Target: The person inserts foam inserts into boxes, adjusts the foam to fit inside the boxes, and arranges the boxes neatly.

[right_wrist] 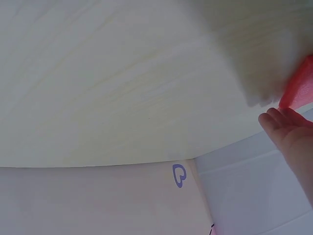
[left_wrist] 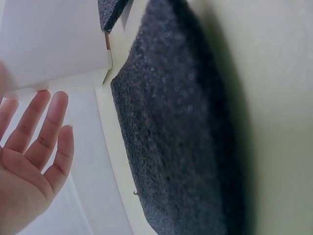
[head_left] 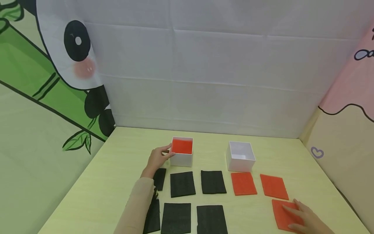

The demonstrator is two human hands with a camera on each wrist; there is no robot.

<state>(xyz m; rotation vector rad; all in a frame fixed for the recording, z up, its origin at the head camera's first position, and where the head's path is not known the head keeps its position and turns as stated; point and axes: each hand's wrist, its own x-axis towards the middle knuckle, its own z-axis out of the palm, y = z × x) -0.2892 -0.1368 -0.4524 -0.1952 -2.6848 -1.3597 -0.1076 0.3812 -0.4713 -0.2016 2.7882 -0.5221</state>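
My left hand point(head_left: 157, 160) is at the left side of a white open box point(head_left: 181, 160), fingers extended, thumb and fingertips at its rim. A red foam square point(head_left: 182, 147) lies inside that box. In the left wrist view, the straight fingers of the left hand point(left_wrist: 36, 147) reach the white box wall point(left_wrist: 54, 44). At the right front, my right hand point(head_left: 306, 217) lies over a red foam square point(head_left: 280, 214), fingers spread and touching it. The right wrist view has the right hand point(right_wrist: 293, 137) with fingertips right at the red square's edge point(right_wrist: 298, 88).
A second white box point(head_left: 241, 159) stands to the right, no square visible inside. Two more red squares point(head_left: 243, 184) lie before it. Several black foam squares point(head_left: 182, 184) lie in two rows at left and centre, partly behind the left sleeve point(head_left: 135, 204). A white cloth point(head_left: 204, 81) hangs behind.
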